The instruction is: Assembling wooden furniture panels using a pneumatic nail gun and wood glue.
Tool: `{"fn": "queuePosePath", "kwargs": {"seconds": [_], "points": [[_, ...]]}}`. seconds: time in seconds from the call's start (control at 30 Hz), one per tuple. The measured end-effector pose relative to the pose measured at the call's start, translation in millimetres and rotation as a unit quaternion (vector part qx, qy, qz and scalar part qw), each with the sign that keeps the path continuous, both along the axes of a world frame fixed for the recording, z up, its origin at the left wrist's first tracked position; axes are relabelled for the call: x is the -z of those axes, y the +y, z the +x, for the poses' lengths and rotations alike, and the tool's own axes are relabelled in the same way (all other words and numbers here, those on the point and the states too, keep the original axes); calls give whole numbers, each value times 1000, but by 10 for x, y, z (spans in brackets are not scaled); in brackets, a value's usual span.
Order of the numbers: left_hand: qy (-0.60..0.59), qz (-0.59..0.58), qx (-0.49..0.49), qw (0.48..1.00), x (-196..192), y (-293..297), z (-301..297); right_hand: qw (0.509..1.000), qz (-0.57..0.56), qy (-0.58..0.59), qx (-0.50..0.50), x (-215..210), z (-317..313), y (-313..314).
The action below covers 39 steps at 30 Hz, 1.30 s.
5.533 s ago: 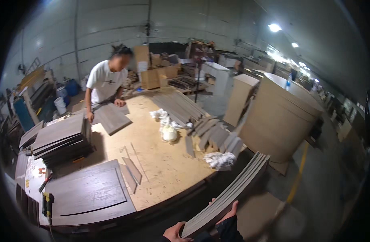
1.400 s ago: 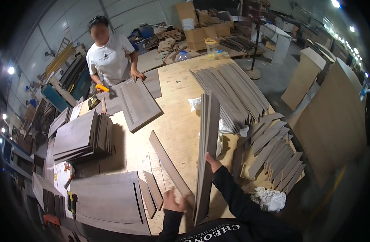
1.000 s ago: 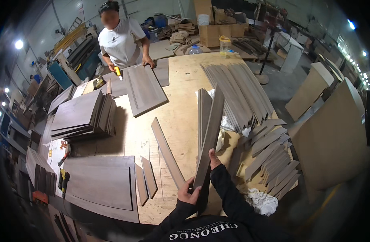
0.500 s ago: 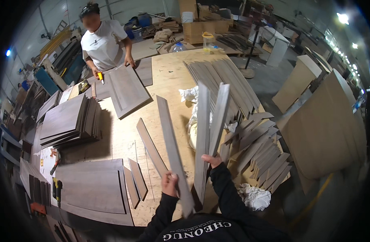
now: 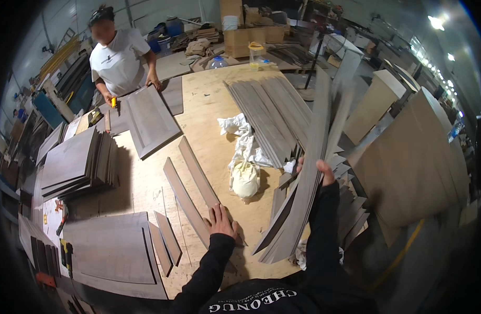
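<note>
My left hand (image 5: 222,224) lies with fingers spread on the near end of a long wood strip (image 5: 197,171) that rests flat on the plywood table. Just left of that strip, roughly parallel, is another long strip (image 5: 184,198). Two shorter strips (image 5: 167,238) lie further left. Held up and tilted over the table's right side is a bundle of long grey wood strips (image 5: 309,172), with my right hand (image 5: 323,170) closed round it. The upper ends of the bundle are smeared by motion. Behind it, partly hidden, sits a pile of short strips (image 5: 356,209).
A rounded pale-yellow cloth bundle (image 5: 245,179) and white rags (image 5: 235,125) lie mid-table beside a row of long boards (image 5: 266,115). Stacked panels (image 5: 73,159), a large panel (image 5: 107,246) and a drill (image 5: 66,256) are left. Across the table, a person (image 5: 120,63) handles a framed panel (image 5: 151,123).
My left hand has lowered its strip onto the table and loosened its grip. My right hand has swung the bundle to the right, uncovering the cloth bundle. The view has shifted slightly.
</note>
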<state>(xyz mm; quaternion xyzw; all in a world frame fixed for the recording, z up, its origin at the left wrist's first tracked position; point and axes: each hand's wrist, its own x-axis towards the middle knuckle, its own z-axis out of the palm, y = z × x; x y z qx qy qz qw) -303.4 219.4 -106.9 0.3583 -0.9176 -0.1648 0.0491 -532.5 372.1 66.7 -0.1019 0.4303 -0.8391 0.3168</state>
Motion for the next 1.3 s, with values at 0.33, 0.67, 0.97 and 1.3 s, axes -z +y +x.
{"fn": "queuePosePath", "kwargs": {"seconds": [0.33,0.67,0.97,1.3], "points": [[43,-43,-5,998,68,9,131,658,639,387,96,612,-1792,-723],[31,6,-7,999,-15,28,200,569,737,365,-25,739,-1640,-1354],[28,0,-9,1000,-20,-46,97,644,687,334,-42,873,-1736,-1181],[42,4,-21,999,-70,70,203,666,667,332,-44,1341,-1816,-558]]}}
